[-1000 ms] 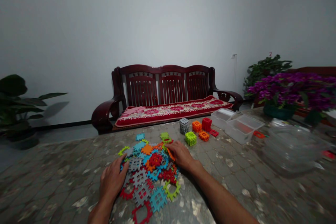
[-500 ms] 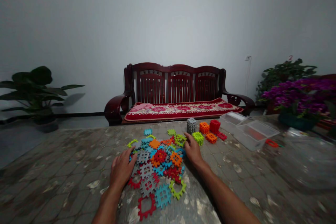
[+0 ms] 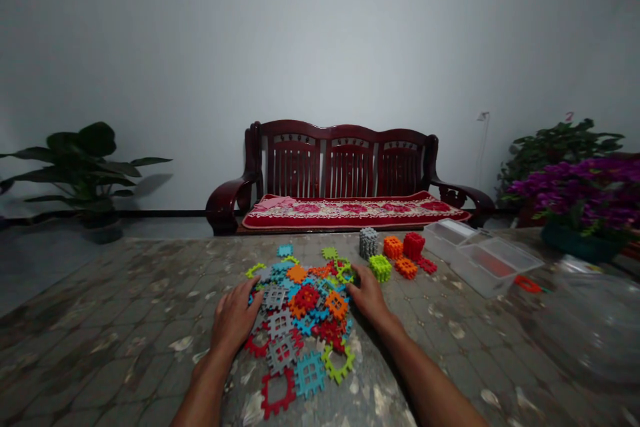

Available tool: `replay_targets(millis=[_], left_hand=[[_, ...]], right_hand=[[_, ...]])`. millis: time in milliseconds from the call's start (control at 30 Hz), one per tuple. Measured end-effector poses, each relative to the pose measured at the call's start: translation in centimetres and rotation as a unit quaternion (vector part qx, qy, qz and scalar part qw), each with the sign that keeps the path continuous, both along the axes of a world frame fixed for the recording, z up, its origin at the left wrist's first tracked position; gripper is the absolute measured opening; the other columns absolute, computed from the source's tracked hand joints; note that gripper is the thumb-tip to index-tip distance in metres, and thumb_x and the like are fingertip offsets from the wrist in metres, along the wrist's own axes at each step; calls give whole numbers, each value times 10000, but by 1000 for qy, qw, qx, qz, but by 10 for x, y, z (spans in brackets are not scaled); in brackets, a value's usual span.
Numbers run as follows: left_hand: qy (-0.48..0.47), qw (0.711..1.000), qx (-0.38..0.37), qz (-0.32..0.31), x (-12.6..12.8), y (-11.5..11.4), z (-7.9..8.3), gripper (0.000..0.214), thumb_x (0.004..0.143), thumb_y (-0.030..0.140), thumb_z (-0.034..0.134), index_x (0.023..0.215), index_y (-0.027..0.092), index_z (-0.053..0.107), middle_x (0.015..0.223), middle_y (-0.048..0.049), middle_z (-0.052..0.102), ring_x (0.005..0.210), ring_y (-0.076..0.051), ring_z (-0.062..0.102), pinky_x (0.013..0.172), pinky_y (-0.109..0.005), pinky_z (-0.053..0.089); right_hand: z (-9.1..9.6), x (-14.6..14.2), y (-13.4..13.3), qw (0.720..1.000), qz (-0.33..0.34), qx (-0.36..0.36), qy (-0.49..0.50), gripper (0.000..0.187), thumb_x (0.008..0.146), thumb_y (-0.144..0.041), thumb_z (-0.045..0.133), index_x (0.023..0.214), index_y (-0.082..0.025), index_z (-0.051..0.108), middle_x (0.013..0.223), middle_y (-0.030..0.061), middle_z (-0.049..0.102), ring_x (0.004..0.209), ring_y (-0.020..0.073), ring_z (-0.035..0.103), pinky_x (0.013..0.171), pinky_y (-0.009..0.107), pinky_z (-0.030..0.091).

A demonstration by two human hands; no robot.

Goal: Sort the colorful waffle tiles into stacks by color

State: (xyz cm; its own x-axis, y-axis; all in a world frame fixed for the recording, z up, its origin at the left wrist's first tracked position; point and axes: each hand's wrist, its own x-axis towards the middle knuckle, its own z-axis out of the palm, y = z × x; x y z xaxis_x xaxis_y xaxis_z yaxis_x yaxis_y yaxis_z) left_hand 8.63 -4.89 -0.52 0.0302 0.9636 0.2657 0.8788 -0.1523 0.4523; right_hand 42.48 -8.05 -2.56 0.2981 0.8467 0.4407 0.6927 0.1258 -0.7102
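Observation:
A loose pile of toothed plastic building tiles in several colours lies on the table. My left hand (image 3: 234, 315) rests along the pile's left edge beside a grey lattice tile (image 3: 275, 296), its fingers stretched and its thumb apart. At the right edge, my right hand (image 3: 370, 295) has its fingertips closed on the rim of a lime-green ring tile (image 3: 343, 269), which looks tilted. An orange tile (image 3: 336, 305) and a dark red one (image 3: 330, 331) lie near that hand. Closer to me are a blue lattice tile (image 3: 309, 374), a green ring (image 3: 339, 364) and a red frame tile (image 3: 278, 393).
Beyond my right hand stand stacks of tiles: grey (image 3: 369, 243), green (image 3: 381, 268), orange (image 3: 393, 247) and red (image 3: 414, 245). A clear plastic box (image 3: 483, 267) lies opened farther right. Purple flowers (image 3: 580, 197) stand at the right; a wooden bench (image 3: 350, 153) is behind the table.
My right hand has drawn back slightly and its raised forefinger has come down to the green ring, which now looks tilted. The left hand stays put. The view has shifted a little left.

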Motion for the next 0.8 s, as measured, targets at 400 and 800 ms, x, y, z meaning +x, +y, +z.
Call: replay_targets(millis=[400,800], left_hand=[[15,1000,-4,3,0,0,0,483,1041,344,402,1435,249,665,1468,-100,704,1404,-267,603,1252,-497,355],[7,1000,0,-2,1,-3,1,488,1040,335,384,1425,217,660,1473,-110,702,1384,-257,611,1250,-479,344]], right_hand=[[-4,-5,-1,992,-15,27,-122,484,782,-141,659,1252,-224,735,1137,125,754,1089,329,680,1015,467,548],[5,-11,-6,993,49,109,-8,528,778,-81,533,1248,-232,721,1101,86,698,1082,270,653,1016,433,549]])
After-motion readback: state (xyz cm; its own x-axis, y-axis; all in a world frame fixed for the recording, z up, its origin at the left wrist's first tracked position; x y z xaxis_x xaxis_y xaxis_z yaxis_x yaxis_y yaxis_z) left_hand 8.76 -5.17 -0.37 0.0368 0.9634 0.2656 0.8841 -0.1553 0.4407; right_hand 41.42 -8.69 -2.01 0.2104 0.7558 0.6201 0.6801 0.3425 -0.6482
